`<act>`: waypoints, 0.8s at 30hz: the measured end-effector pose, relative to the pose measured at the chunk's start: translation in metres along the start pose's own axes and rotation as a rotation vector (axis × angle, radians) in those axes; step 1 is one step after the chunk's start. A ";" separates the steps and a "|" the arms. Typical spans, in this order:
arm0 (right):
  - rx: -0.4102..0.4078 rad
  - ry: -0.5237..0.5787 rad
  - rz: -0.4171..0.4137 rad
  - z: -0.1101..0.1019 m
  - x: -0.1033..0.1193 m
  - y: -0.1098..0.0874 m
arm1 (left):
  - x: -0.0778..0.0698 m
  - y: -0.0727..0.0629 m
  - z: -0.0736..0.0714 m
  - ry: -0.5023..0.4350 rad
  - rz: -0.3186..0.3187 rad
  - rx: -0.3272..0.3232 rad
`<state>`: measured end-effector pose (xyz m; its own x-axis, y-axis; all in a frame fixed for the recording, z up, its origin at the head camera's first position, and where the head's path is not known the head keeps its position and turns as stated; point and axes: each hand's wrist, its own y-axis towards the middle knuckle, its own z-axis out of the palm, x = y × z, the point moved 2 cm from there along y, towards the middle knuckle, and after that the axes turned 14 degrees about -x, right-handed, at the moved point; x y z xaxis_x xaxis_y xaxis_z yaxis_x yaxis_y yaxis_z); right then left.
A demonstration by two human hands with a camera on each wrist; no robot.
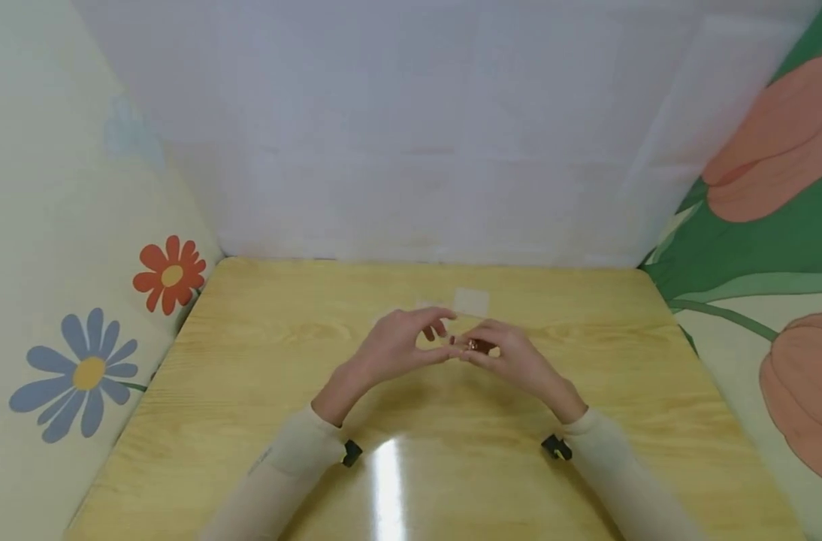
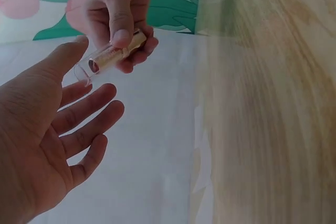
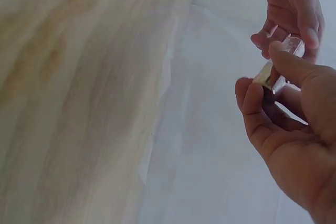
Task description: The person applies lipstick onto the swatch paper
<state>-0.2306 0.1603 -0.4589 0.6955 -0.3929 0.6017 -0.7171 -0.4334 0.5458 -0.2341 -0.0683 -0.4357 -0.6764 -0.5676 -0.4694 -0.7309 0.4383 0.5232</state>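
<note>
My right hand (image 1: 512,357) pinches a small lipstick-like tube (image 2: 113,56) between thumb and fingers, above the table. The tube has a gold end and a clear end with something dark red inside. In the right wrist view, the tube (image 3: 294,45) slants up toward the other hand. My left hand (image 1: 400,342) is spread beside the clear end, its thumb tip close to it; whether it touches, I cannot tell. The left fingers (image 2: 86,116) are loosely bent and apart. Part of the gold end is hidden by the right fingers.
A small pale, square sheet (image 1: 472,302) lies on the wooden table (image 1: 262,330) beyond the hands, with another pale piece (image 1: 430,306) partly behind the left hand. A white sheet (image 1: 418,135) covers the back, and painted walls (image 1: 46,248) flank the table.
</note>
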 end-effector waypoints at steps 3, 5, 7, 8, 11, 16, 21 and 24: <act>-0.020 -0.017 0.007 0.004 0.002 0.001 | 0.000 0.000 0.002 0.016 0.001 -0.005; -0.036 -0.033 0.010 0.005 0.002 0.001 | 0.000 0.001 0.004 0.023 -0.007 -0.004; -0.050 -0.044 0.006 0.004 0.001 0.001 | 0.000 0.001 0.005 0.025 -0.016 -0.002; -0.059 -0.046 0.003 0.004 0.001 0.001 | 0.000 0.001 0.005 0.024 -0.021 -0.002; -0.082 -0.032 -0.012 0.002 -0.001 0.001 | 0.000 0.002 0.004 0.023 -0.030 -0.006; -0.118 0.002 -0.053 0.000 -0.002 0.001 | 0.001 0.001 0.002 -0.006 -0.057 -0.010; -0.140 0.017 -0.095 -0.001 0.000 0.001 | 0.005 -0.003 0.000 -0.122 -0.107 -0.021; -0.149 0.043 -0.082 -0.004 0.002 0.001 | 0.008 -0.005 0.000 -0.197 -0.151 -0.019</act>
<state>-0.2305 0.1625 -0.4549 0.7517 -0.3246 0.5741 -0.6590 -0.3366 0.6726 -0.2353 -0.0749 -0.4420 -0.5655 -0.4779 -0.6722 -0.8246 0.3447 0.4487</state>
